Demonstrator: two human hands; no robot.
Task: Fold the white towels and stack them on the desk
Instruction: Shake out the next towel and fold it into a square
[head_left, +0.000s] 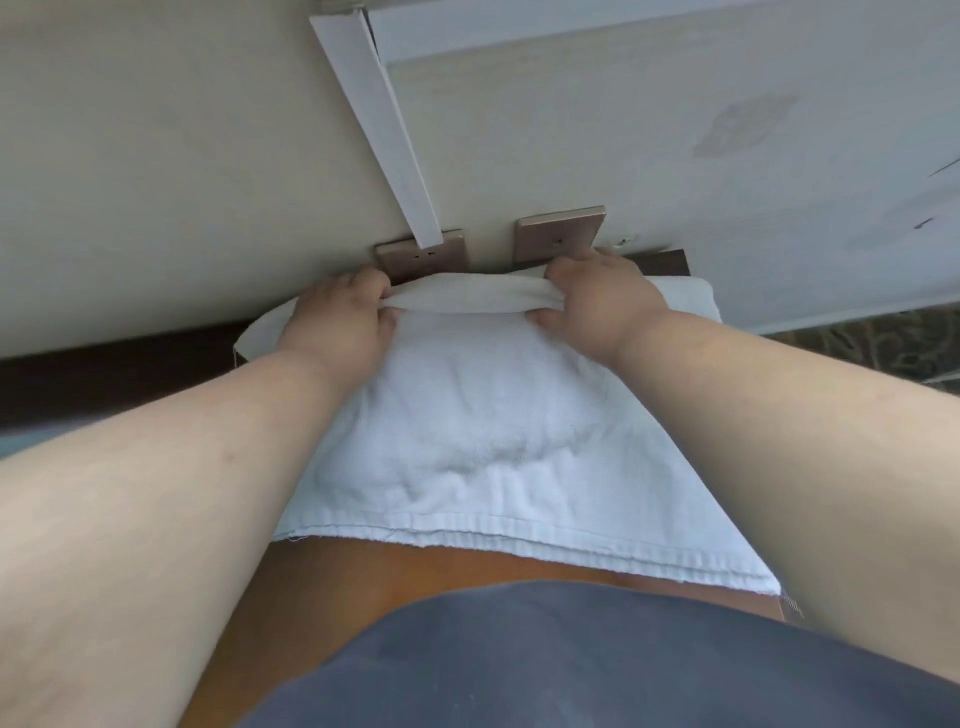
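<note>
A white towel lies spread over the middle of the desk, its hemmed near edge running just short of the desk's near edge, where a strip of brown wood shows. Its far edge is gathered into a raised roll close to the desk's far edge, by the wall. The left hand pinches the left end of that roll, fingers curled over the fabric and thumb underneath. The right hand grips the right end the same way, fingers wrapped over the bunched cloth. Both forearms reach out across the towel from the near side.

More white cloth shows past the right hand toward the desk's far right corner; whether it is a separate folded towel or part of the same one cannot be told.

On the wall just behind the desk's far edge sit two bronze-coloured socket plates, and a white cable channel runs slantwise down to the left one. A grey garment on the person fills the bottom of the view. Patterned carpet shows at the right.
</note>
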